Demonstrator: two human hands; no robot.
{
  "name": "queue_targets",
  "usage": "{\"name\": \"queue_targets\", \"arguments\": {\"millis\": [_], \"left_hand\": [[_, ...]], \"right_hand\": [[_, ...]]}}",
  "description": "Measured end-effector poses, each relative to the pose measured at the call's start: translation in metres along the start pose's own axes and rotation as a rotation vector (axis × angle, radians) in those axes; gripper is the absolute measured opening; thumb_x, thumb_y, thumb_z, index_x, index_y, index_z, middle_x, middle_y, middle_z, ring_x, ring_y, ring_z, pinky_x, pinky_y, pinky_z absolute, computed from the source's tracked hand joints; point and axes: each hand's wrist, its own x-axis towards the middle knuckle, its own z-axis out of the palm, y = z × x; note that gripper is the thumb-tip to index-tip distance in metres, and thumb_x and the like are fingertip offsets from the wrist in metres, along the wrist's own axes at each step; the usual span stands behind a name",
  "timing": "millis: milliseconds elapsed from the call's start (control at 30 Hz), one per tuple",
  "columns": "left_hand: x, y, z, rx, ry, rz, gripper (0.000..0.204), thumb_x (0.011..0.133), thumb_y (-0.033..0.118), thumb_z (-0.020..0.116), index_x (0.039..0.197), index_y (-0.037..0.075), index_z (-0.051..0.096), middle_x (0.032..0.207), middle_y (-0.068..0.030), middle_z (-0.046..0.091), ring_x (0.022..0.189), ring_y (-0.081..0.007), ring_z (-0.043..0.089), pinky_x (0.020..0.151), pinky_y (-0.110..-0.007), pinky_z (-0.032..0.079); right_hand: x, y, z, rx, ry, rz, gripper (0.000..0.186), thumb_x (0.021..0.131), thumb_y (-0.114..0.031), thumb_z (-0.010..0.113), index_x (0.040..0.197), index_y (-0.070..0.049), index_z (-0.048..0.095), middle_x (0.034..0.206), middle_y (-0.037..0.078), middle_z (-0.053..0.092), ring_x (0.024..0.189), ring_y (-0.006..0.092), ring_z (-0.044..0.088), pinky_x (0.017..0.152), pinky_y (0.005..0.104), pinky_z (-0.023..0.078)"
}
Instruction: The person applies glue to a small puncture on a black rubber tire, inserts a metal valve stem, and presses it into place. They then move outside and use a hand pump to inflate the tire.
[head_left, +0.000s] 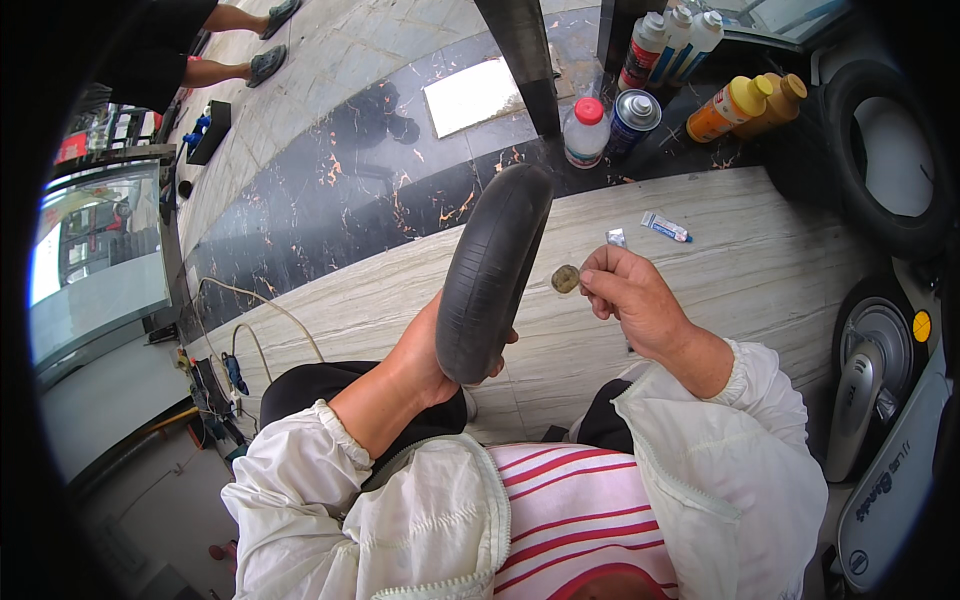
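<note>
My left hand point(424, 352) grips the lower end of a black inflated inner tube point(488, 270), its fingers wrapped behind it. The tube stands nearly upright, tilted slightly right at the top, and shows its outer edge. Between the thumb and fingers of my right hand point(638, 302) is a small round disc point(565, 279), dark and yellowish; I cannot tell its exact kind. It is just right of the inner tube and apart from it. Beyond my right hand, a small white-and-blue squeeze tube point(665, 227) and a small silvery packet point(616, 238) lie on the pale streaked floor.
A red-capped clear bottle point(586, 133), a spray can point(633, 122) and several other bottles stand at the far right. A black tyre point(890, 160) and a wheel point(872, 350) are along the right. Cables point(270, 302) lie at left. Another person's feet point(267, 65) show far left.
</note>
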Motion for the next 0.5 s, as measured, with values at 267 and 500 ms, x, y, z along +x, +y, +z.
{"name": "queue_targets", "arguments": {"millis": [267,500], "left_hand": [[-0.0022,0.0016,0.0034,-0.003,0.024,-0.01,0.028,0.099,0.029,0.043,0.114,0.006,0.051,0.09,-0.011,0.059,0.076,-0.0232,0.064,0.051,-0.035,0.052],[-0.001,0.0006,0.0017,-0.012,0.01,-0.006,0.029,0.099,0.029,0.042,0.114,0.006,0.051,0.09,-0.0109,0.059,0.076,-0.023,0.064,0.051,-0.035,0.052]], "right_hand": [[-0.0006,-0.0011,0.0008,-0.009,0.002,0.005,0.012,0.091,-0.014,0.057,0.093,-0.002,0.057,0.074,-0.001,0.052,0.062,0.0056,0.043,0.055,0.021,0.037],[-0.0006,-0.0003,-0.0008,-0.012,0.001,0.002,0.012,0.092,-0.014,0.057,0.093,-0.002,0.057,0.074,-0.001,0.052,0.062,0.0055,0.042,0.055,0.021,0.037]]}}
